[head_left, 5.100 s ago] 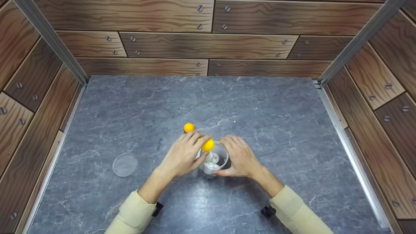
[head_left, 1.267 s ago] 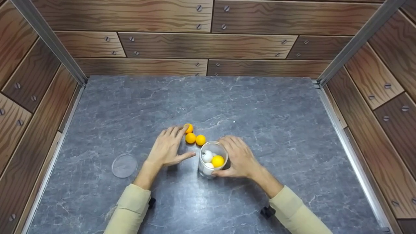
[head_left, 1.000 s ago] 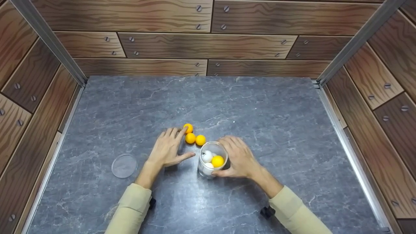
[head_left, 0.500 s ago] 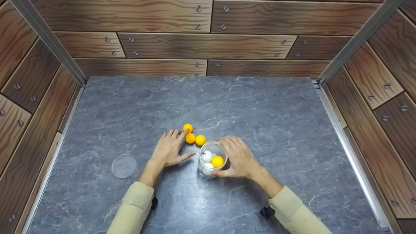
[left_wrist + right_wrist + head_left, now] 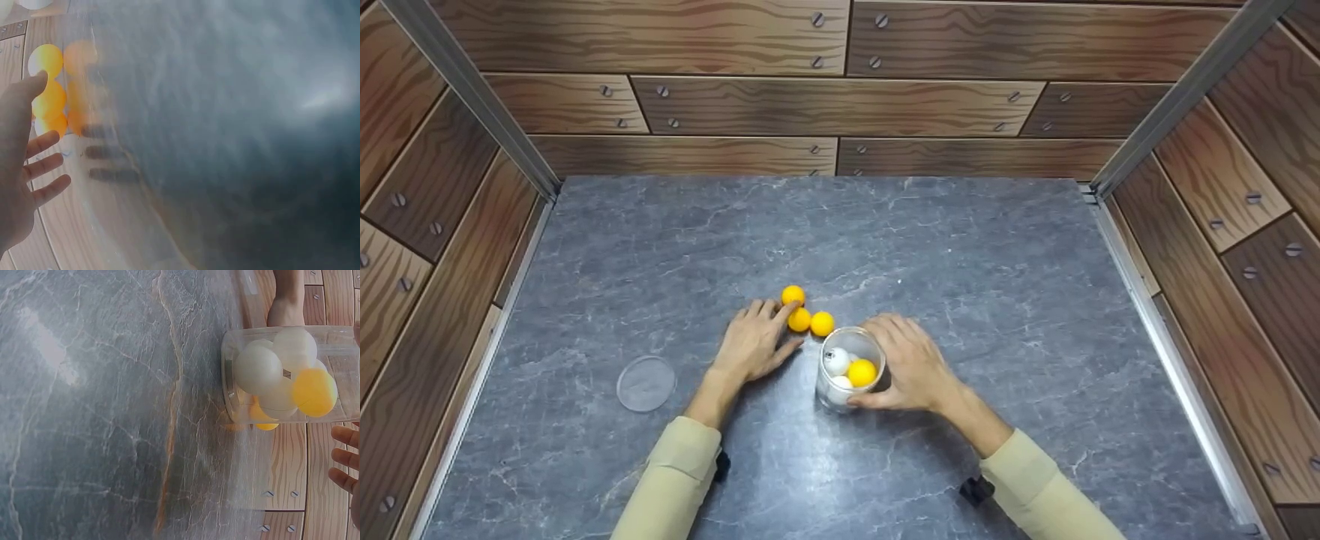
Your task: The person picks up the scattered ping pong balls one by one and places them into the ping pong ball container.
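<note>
Left hand (image 5: 751,343), relaxed and gripping nothing, is being held beside three orange balls (image 5: 801,322) on the table (image 5: 975,247); the jar (image 5: 855,340), white balls (image 5: 835,361) and one orange ball (image 5: 862,373) inside, is being grasped by the right hand (image 5: 913,365). Rollaway is likely being risked by any clumsy nudge. Right-side access is being crowded by the jar; clear disc (image 5: 646,384) is being left aside.

Features wood-plank walls (image 5: 840,106) at 9, 12 and 3 o'clock, metal posts (image 5: 478,94) at 10 and 2, marbled gray surface (image 5: 997,247) catching glare (image 5: 817,459) toward 6.
</note>
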{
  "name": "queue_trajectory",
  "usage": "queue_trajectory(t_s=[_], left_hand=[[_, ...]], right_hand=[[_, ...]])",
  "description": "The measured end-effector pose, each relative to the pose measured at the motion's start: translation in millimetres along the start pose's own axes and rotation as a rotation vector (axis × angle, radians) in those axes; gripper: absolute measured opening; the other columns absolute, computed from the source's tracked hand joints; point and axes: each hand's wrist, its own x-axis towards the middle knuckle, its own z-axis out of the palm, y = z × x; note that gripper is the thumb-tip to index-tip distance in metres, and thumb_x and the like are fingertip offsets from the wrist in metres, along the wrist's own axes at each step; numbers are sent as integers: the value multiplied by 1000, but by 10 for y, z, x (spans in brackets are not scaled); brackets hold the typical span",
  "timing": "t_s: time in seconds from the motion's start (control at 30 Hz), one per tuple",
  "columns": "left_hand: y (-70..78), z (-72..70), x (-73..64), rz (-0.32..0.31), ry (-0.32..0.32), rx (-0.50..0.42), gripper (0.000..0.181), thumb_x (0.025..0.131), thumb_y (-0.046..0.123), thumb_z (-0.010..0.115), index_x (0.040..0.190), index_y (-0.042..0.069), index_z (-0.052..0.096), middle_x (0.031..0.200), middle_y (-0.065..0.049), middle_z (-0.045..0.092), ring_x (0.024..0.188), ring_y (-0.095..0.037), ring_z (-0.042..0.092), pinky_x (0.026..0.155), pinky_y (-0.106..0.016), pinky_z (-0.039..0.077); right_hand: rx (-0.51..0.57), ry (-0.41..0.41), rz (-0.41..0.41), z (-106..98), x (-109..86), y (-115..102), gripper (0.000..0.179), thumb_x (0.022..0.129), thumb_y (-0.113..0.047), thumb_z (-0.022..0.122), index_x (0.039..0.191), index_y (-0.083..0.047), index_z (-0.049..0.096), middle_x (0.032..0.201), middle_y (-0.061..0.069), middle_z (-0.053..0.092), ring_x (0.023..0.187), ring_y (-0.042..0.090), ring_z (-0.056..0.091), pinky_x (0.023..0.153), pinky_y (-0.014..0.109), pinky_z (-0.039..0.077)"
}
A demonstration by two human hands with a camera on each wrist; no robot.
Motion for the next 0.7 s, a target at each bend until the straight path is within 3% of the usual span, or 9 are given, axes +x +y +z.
queue_trajectory(t_s=[0.7], left_hand=[[48, 2, 54, -6, -2, 14, 53, 104, 46, 61, 148, 19, 55, 132, -18, 68, 119, -37, 65, 103, -55, 56]], right_hand=[[-12, -17, 10, -11, -7, -12, 101, 78, -88, 63, 137, -6, 58, 130, 11, 68, 123, 29, 63, 105, 48, 56]])
